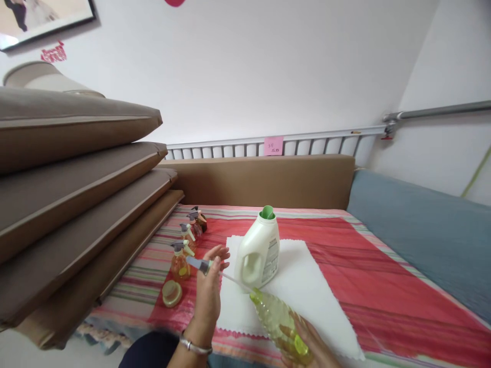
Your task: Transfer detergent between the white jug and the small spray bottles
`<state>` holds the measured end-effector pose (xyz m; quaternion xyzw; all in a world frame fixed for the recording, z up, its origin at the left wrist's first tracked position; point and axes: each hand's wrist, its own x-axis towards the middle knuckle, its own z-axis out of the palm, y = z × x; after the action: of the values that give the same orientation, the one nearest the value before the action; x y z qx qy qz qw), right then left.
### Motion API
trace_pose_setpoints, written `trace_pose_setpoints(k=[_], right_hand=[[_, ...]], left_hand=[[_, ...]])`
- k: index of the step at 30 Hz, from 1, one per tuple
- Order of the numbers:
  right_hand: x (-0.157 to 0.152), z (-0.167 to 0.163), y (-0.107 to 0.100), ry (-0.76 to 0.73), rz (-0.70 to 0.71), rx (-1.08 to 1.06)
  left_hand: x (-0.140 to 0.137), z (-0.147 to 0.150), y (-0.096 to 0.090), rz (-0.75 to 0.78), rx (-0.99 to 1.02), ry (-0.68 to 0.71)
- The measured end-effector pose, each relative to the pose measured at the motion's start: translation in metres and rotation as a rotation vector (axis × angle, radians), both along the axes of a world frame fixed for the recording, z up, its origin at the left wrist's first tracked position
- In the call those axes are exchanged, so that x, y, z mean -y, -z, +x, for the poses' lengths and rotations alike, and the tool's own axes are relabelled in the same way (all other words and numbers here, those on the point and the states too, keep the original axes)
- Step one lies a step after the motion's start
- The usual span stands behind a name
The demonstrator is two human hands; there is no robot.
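My left hand (209, 286) is closed around a grey trigger spray head (198, 264), and its thin dip tube (235, 280) slants down toward the mouth of a bottle. That clear yellow-green bottle (274, 319) is tilted in my right hand (307, 340), its open neck pointing up and left; a little liquid seems to be inside. Whether the tube's tip is in the neck or just beside it, I cannot tell. Behind the bottle stands a white detergent jug (263, 250), uncapped, with a green spout (267, 212). It rests on a white cloth (299, 286).
Several spray bottles (180, 266) with trigger heads stand in a row at the left. Near them lies a round yellowish lid (172, 293). Stacked brown cushions (84, 189) rise on the left. A brown cushion (264, 179) and a blue one (418, 225) border the red striped cover (368, 271).
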<state>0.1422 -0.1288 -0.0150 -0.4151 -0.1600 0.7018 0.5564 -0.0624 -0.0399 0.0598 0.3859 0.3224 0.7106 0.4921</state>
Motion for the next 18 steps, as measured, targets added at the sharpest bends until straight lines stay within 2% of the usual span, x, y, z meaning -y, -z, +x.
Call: trace_pose_setpoints(k=[4, 7, 10, 14, 18], right_hand=[[0.0, -0.01, -0.007, -0.029, 0.025, -0.018], [-0.003, -0.024, -0.011, -0.064, 0.078, -0.045], [-0.007, -0.035, -0.008, -0.063, 0.058, -0.055], [-0.007, -0.039, 0.003, -0.06, 0.026, -0.104], [-0.005, -0.037, 0.007, -0.111, 0.026, -0.123]], left_hand=[[0.01, 0.01, 0.005, 0.021, -0.089, 0.053], [0.02, 0.023, 0.014, 0.016, -0.233, 0.188], [0.026, 0.031, 0.023, 0.02, -0.303, 0.307], [0.028, 0.03, 0.026, 0.025, -0.304, 0.378], [0.032, 0.027, 0.02, -0.021, -0.232, 0.39]])
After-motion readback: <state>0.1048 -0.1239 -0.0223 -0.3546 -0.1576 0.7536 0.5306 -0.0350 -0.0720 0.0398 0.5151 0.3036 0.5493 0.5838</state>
